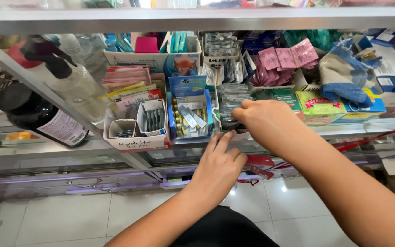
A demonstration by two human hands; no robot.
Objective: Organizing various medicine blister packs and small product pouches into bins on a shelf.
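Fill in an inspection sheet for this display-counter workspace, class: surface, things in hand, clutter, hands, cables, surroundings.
Surface: glass counter shelf packed with stock.
Things in hand: stack of silver blister strips under the right hand; blue open box of strips beside it.
Clutter: pink sachets, green box, dark bottle lying on its side, blue-and-white cloth.
Hands: right hand curled on the strips, grip hidden; left hand at the shelf edge, fingers extended.
Cables: red cord.
Surroundings: white tiled floor.

We see two bare forearms, no sleeves, no watch or rings. Left hand (216, 168) & right hand (266, 122) ungloved, nails short. Dark black garment at bottom edge, near us.
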